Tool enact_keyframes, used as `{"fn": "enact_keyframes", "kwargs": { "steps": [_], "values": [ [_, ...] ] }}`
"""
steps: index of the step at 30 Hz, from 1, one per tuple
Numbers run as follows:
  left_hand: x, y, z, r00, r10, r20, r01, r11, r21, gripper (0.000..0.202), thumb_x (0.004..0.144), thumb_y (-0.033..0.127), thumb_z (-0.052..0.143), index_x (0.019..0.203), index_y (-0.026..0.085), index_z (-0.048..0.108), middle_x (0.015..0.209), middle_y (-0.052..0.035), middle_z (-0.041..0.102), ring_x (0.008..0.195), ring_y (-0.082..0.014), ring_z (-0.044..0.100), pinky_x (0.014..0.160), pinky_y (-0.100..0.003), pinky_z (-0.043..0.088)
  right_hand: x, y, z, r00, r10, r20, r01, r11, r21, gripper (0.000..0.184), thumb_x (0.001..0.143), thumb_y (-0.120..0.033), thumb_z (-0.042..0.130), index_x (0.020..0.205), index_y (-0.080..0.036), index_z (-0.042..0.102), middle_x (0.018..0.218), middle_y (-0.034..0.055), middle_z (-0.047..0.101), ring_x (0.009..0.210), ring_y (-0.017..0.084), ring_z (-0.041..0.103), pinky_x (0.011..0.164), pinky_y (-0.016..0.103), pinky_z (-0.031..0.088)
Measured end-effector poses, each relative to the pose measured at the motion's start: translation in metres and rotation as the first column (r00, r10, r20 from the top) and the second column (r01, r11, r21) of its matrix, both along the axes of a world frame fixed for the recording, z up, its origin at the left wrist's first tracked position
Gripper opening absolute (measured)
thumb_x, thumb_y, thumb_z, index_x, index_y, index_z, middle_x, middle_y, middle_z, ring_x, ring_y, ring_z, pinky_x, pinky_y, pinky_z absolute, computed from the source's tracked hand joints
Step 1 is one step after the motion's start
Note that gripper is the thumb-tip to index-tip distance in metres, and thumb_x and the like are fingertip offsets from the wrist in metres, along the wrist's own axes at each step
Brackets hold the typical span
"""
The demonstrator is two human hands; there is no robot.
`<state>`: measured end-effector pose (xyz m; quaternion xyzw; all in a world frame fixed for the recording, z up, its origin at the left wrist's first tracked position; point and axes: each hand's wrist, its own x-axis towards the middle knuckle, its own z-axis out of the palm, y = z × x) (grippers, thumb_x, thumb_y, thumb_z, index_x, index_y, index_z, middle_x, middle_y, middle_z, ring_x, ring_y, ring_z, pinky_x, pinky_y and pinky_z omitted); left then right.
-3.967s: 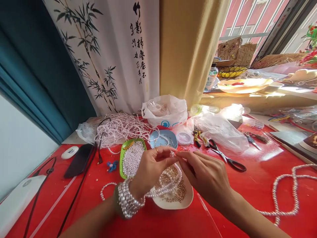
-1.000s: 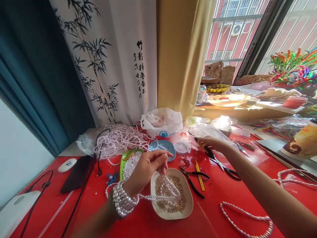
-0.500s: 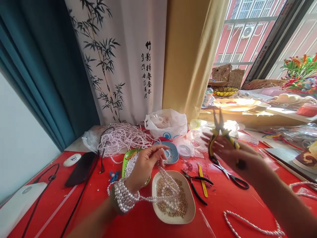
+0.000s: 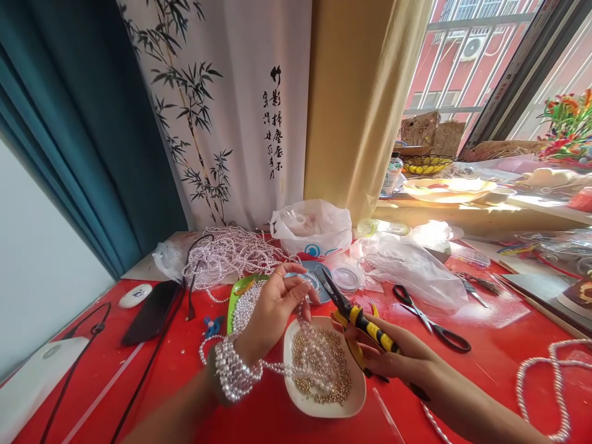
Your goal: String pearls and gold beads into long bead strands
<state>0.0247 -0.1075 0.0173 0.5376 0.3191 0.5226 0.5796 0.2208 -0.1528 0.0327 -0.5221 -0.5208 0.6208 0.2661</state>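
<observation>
My left hand (image 4: 282, 302) is closed in a pinch on a strand of clear beads (image 4: 311, 345), which trails down into a white dish (image 4: 296, 401) of small gold beads (image 4: 340, 376). Several rows of pearly beads (image 4: 235, 373) wrap my left wrist, and a strand runs from them to the dish. In my right hand (image 4: 393, 351) is a pair of yellow and black pliers (image 4: 365, 327), gripped by the handles. Their jaws point up and left, close to the fingers of my left hand. A second tool's dark handle is mostly hidden beneath my right hand.
A green tray (image 4: 235, 296) of beads and a blue dish (image 4: 312, 271) lie behind my left hand. Scissors (image 4: 432, 320) rest to the right. Bead strands (image 4: 231, 253) are heaped near a white plastic bag (image 4: 309, 228). A phone (image 4: 150, 314) lies at left.
My right hand has brought the pliers down and left, from above the scissors to beside my left hand. The left hand stays nearly in place, still pinching the strand.
</observation>
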Motion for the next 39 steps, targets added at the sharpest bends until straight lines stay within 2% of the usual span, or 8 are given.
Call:
{"fn": "enact_keyframes", "kwargs": {
  "steps": [3, 8, 16, 23, 31, 35, 39],
  "values": [
    [0.0, 0.001, -0.002, 1.0, 0.029, -0.003, -0.029, 0.999, 0.013, 0.015, 0.078, 0.024, 0.05, 0.083, 0.017, 0.038, 0.065, 0.001, 0.058, 0.046, -0.0068, 0.05, 0.048, -0.021, 0.041, 0.0, -0.001, 0.002, 1.0, 0.005, -0.012, -0.005, 1.0, -0.017, 0.059, 0.064, -0.026, 0.055, 0.122, -0.022, 0.044, 0.116, 0.0048, 0.052, 0.102, 0.024, 0.046, 0.083, 0.034, 0.036],
    [0.0, 0.002, -0.003, 0.997, 0.079, 0.011, -0.079, 0.996, 0.03, 0.013, 0.078, 0.023, 0.051, 0.08, 0.017, 0.04, 0.065, 0.0013, 0.059, 0.047, -0.0065, 0.05, 0.049, -0.021, 0.041, 0.0, 0.0, 0.001, 0.999, 0.033, -0.004, -0.033, 0.999, -0.037, 0.059, 0.065, -0.028, 0.056, 0.122, -0.022, 0.044, 0.113, 0.0048, 0.053, 0.104, 0.023, 0.044, 0.084, 0.033, 0.035],
    [0.009, -0.004, -0.006, 1.0, -0.011, -0.013, 0.01, 0.996, -0.085, 0.016, 0.073, 0.025, 0.056, 0.077, 0.015, 0.043, 0.061, 0.0009, 0.059, 0.043, -0.0072, 0.051, 0.046, -0.021, 0.04, -0.007, 0.007, 0.001, 0.999, 0.048, 0.004, -0.048, 0.998, 0.045, 0.057, 0.064, -0.026, 0.055, 0.119, -0.021, 0.045, 0.093, 0.004, 0.057, 0.086, 0.019, 0.049, 0.067, 0.027, 0.039],
    [0.009, -0.006, -0.008, 0.999, -0.026, 0.021, 0.027, 0.996, -0.09, 0.017, 0.072, 0.026, 0.057, 0.079, 0.015, 0.046, 0.067, 0.0001, 0.06, 0.043, -0.0062, 0.05, 0.045, -0.021, 0.041, -0.01, 0.008, 0.001, 0.998, 0.066, -0.007, -0.065, 0.993, 0.103, 0.049, 0.064, -0.023, 0.054, 0.112, -0.019, 0.049, 0.076, 0.0007, 0.051, 0.065, 0.012, 0.043, 0.053, 0.022, 0.033],
    [0.009, -0.007, -0.006, 1.0, -0.023, 0.01, 0.024, 0.995, -0.097, 0.018, 0.072, 0.026, 0.058, 0.08, 0.015, 0.046, 0.067, -0.0007, 0.058, 0.043, -0.0063, 0.05, 0.045, -0.021, 0.04, -0.017, 0.006, -0.002, 0.999, 0.041, 0.021, -0.044, 0.979, 0.199, 0.033, 0.064, -0.018, 0.048, 0.097, -0.018, 0.054, 0.069, -0.0016, 0.046, 0.058, 0.009, 0.04, 0.047, 0.019, 0.031],
    [0.009, -0.007, -0.004, 1.0, -0.028, 0.007, 0.028, 0.996, -0.086, 0.017, 0.073, 0.025, 0.057, 0.079, 0.015, 0.046, 0.065, 0.0008, 0.056, 0.044, -0.0064, 0.049, 0.045, -0.021, 0.039, -0.019, 0.006, -0.005, 0.993, 0.062, 0.099, -0.084, 0.966, 0.246, 0.019, 0.069, -0.023, 0.048, 0.086, -0.017, 0.054, 0.071, -0.0005, 0.048, 0.057, 0.009, 0.042, 0.048, 0.02, 0.034],
    [0.009, -0.006, -0.004, 1.0, -0.017, 0.019, 0.019, 0.994, -0.106, 0.018, 0.071, 0.026, 0.058, 0.078, 0.015, 0.046, 0.062, 0.0021, 0.054, 0.042, -0.0064, 0.048, 0.045, -0.021, 0.039, -0.019, 0.007, -0.005, 0.991, 0.047, 0.126, -0.084, 0.948, 0.307, 0.02, 0.071, -0.023, 0.046, 0.09, -0.018, 0.051, 0.077, 0.0014, 0.052, 0.067, 0.013, 0.048, 0.057, 0.024, 0.04]
  ]
}}
